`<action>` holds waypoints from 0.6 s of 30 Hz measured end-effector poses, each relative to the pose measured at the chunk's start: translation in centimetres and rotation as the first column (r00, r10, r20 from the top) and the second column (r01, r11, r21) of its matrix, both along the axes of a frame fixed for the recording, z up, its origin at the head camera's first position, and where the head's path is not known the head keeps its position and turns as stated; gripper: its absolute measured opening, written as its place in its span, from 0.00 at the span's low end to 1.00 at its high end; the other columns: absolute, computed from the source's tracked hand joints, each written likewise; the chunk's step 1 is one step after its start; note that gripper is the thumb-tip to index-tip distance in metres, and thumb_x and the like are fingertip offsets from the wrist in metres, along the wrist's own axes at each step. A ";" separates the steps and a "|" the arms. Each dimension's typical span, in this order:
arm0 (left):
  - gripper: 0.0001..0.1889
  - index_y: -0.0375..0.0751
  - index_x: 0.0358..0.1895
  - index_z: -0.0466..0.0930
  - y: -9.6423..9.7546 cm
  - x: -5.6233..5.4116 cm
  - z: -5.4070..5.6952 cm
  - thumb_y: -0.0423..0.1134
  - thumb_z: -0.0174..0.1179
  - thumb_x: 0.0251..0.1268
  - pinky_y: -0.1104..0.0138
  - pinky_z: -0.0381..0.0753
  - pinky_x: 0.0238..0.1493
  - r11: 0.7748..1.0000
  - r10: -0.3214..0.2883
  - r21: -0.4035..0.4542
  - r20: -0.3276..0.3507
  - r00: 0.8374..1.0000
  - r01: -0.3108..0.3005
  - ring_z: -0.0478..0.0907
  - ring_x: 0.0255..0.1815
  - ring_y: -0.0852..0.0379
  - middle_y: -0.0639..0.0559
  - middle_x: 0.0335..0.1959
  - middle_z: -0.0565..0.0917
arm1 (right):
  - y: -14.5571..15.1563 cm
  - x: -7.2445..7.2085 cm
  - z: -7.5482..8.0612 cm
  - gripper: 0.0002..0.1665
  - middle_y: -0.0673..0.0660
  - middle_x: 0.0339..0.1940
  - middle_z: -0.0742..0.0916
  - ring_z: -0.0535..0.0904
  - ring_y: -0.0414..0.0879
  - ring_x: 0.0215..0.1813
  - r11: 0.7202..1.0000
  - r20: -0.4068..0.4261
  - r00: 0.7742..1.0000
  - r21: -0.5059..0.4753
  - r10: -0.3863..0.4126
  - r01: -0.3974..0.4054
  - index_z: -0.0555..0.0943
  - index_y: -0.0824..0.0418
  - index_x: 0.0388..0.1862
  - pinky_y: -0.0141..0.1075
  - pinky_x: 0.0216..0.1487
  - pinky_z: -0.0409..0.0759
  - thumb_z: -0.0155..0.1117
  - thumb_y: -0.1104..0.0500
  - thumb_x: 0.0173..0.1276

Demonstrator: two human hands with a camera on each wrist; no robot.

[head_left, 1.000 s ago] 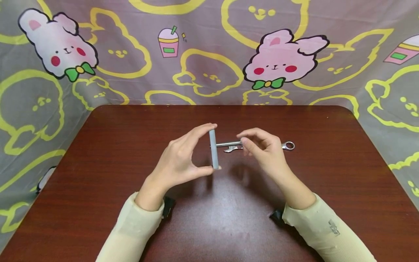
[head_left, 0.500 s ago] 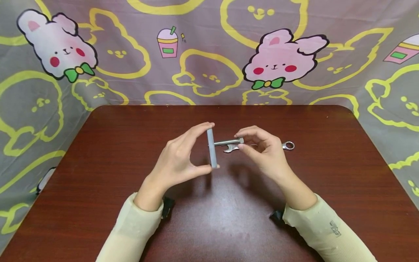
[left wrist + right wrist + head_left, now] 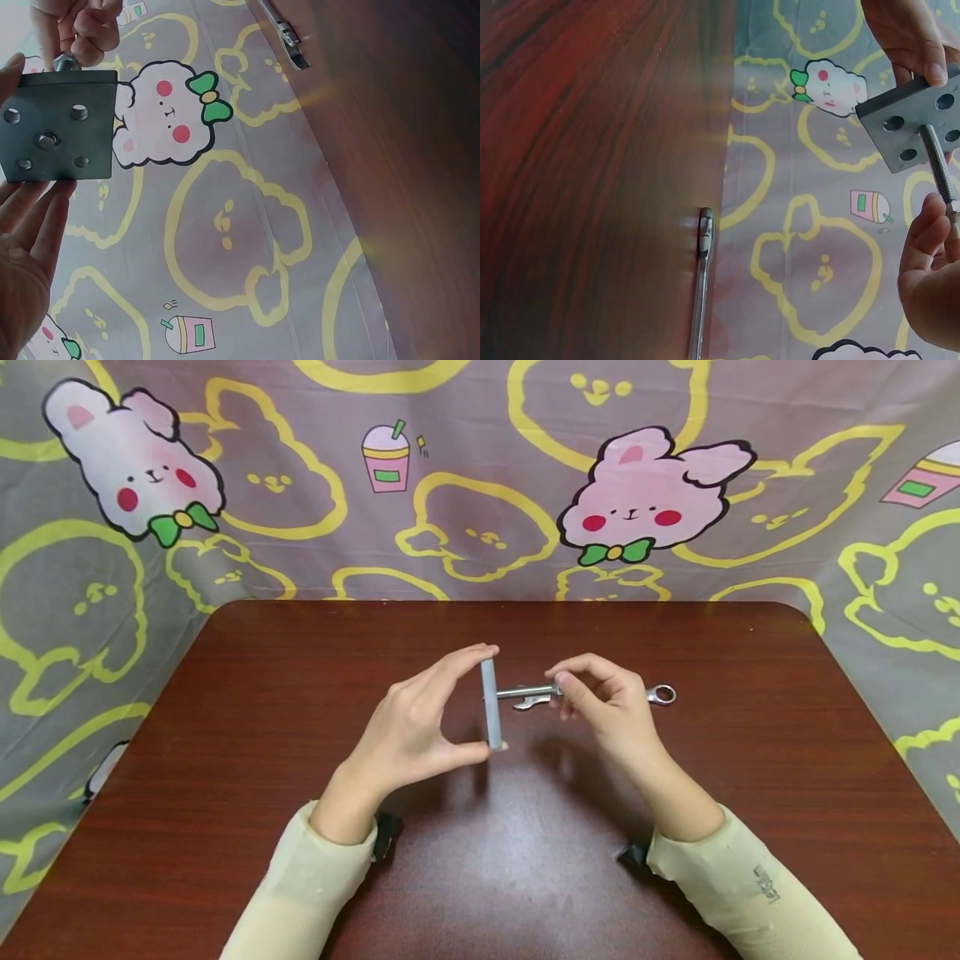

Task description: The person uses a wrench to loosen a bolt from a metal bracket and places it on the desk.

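Above the table, my left hand holds a grey square metal plate on edge, thumb below and fingers above. The plate has several round holes around a middle one. A long threaded bolt stands in that middle hole, its end showing on the plate's other face. With thumb and fingers, my right hand pinches the bolt's hex head, which is mostly covered in the head view. Most of the bolt's shank lies between the plate and my right fingertips.
Behind the right hand a combination wrench lies on the dark wooden table, its middle hidden by that hand. A printed cloth hangs along the table's back and sides.
Half a second ago the right thumb and fingers were spread apart around the bolt head; now they have closed on it again. The plate and bolt have shifted slightly right and down.
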State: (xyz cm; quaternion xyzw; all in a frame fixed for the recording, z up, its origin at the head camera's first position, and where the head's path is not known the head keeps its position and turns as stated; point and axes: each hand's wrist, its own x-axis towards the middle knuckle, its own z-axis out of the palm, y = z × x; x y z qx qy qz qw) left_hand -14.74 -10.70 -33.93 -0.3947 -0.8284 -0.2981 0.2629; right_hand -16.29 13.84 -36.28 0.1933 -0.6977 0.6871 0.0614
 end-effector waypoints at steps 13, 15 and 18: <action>0.49 0.36 0.68 0.68 -0.3 -0.1 -0.1 0.42 0.80 0.35 0.60 0.82 0.57 1.000 0.017 0.012 -0.013 1.000 -0.017 0.79 0.62 0.52 0.46 0.64 0.78 | 0.1 0.0 0.2 0.13 0.46 0.42 0.88 0.84 0.38 0.41 0.999 -0.057 0.997 0.021 0.046 -0.044 0.81 0.74 0.48 0.29 0.42 0.84 0.63 0.75 0.64; 0.49 0.36 0.68 0.68 -0.2 -0.1 -0.1 0.42 0.80 0.35 0.60 0.82 0.56 1.000 0.013 0.008 -0.008 1.000 -0.013 0.79 0.62 0.53 0.46 0.65 0.78 | 0.2 0.1 0.3 0.10 0.46 0.35 0.87 0.83 0.39 0.35 0.999 -0.007 0.999 0.026 0.031 -0.031 0.82 0.73 0.47 0.29 0.38 0.84 0.62 0.71 0.68; 0.49 0.37 0.68 0.68 -0.1 0.0 0.0 0.42 0.80 0.35 0.60 0.83 0.55 1.000 0.013 -0.002 -0.001 1.000 -0.013 0.79 0.62 0.53 0.46 0.65 0.78 | 0.3 0.1 0.3 0.09 0.50 0.27 0.86 0.80 0.41 0.26 1.000 0.043 0.999 0.021 0.020 -0.021 0.84 0.68 0.44 0.30 0.30 0.81 0.57 0.66 0.73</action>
